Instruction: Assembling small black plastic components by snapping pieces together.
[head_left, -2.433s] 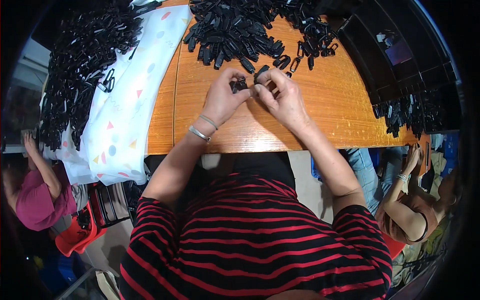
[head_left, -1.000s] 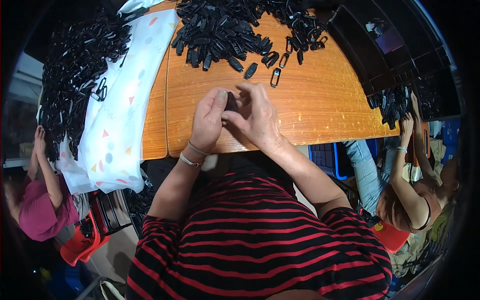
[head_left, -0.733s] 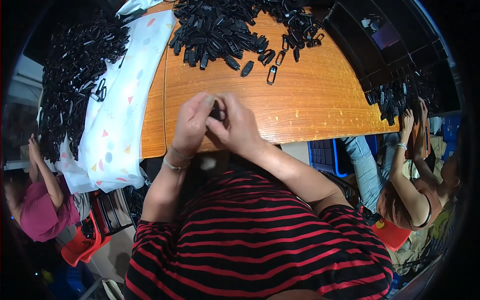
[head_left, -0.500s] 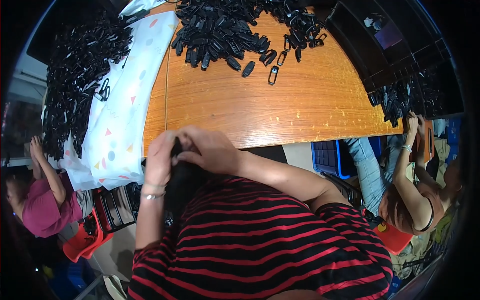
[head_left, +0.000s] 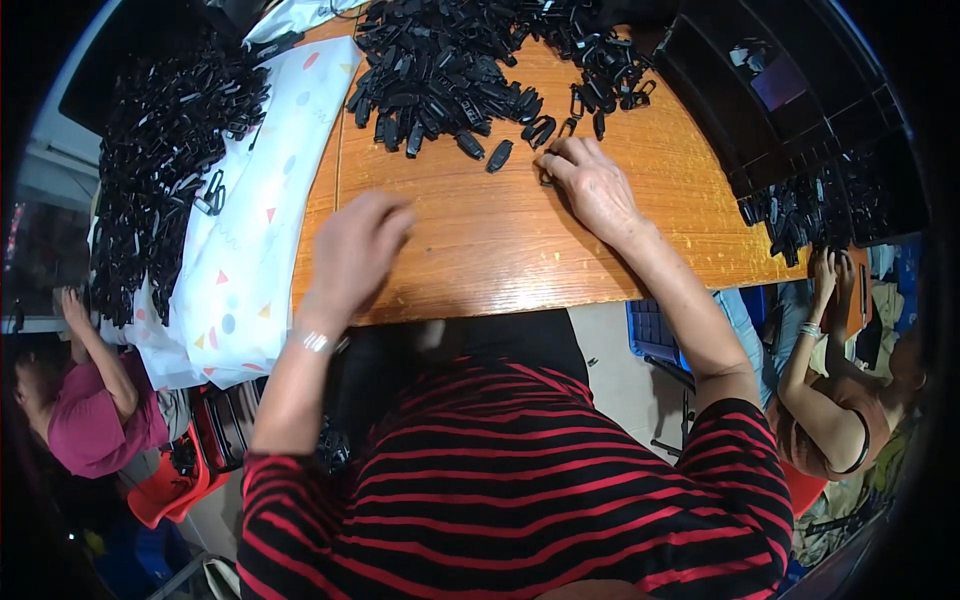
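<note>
My right hand reaches onto the wooden table, its fingers closed over a small black rectangular frame that is mostly hidden beneath them. Just left of those fingertips lies a black elongated plastic piece. A dark curved piece and another small frame are slightly farther away. Near the front of the table, my left hand is raised and smeared by motion. Whether its fingers hold anything does not show.
A large heap of black plastic parts covers the far table. More parts are piled at left beside a patterned white sheet. At right stand black trays, with parts nearby. Co-workers sit on both sides.
My hands were together near the table's front edge, around something dark. They have parted: the right has gone forward and right to the small frame, the left slightly forward over the table.
</note>
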